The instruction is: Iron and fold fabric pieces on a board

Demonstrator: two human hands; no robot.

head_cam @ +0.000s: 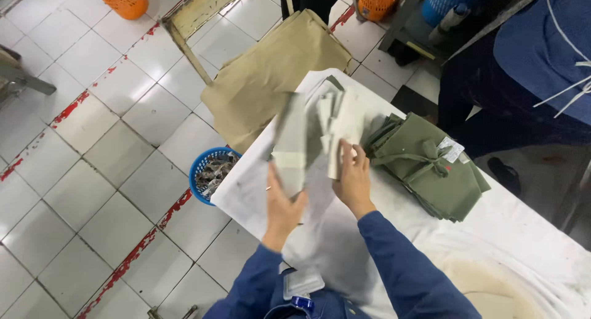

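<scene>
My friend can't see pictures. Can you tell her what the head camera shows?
A person in blue sleeves holds pale fabric pieces over a white-covered table: the left hand lifts one piece, and the right hand rests on a small stack. A tied bundle of green fabric lies to the right, and a blue basket stands on the tiled floor.

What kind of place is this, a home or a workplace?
Most likely a workplace, perhaps a garment workshop. A tied bundle of green fabric pieces lies on the cloth-covered table, both hands hold pale cut pieces, and a blue basket of scraps stands on the tiled floor.
</scene>
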